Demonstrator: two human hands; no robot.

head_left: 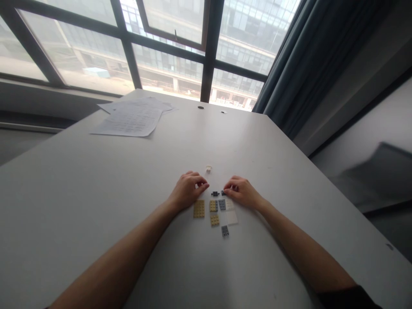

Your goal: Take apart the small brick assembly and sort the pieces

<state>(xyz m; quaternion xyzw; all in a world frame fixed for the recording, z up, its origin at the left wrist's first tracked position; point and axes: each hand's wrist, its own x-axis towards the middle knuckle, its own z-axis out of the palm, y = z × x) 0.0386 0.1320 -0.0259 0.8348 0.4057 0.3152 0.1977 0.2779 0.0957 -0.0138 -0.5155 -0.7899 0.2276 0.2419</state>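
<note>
My left hand rests on the table, its fingers curled and the thumb tip close to the index tip. Nothing shows between them. My right hand pinches a small dark grey toy brick between thumb and fingers. Between the hands lies a dark piece with side pins. Just below are a tan studded plate, a tan and grey brick, a grey plate and a white studded plate. Nearer me lie a smaller tan plate, a whitish flat plate and a dark grey piece.
A small white piece sits beyond my hands. Printed sheets lie at the far left of the white table. Two cable holes are near its far edge. Windows stand behind, with a dark curtain at the right.
</note>
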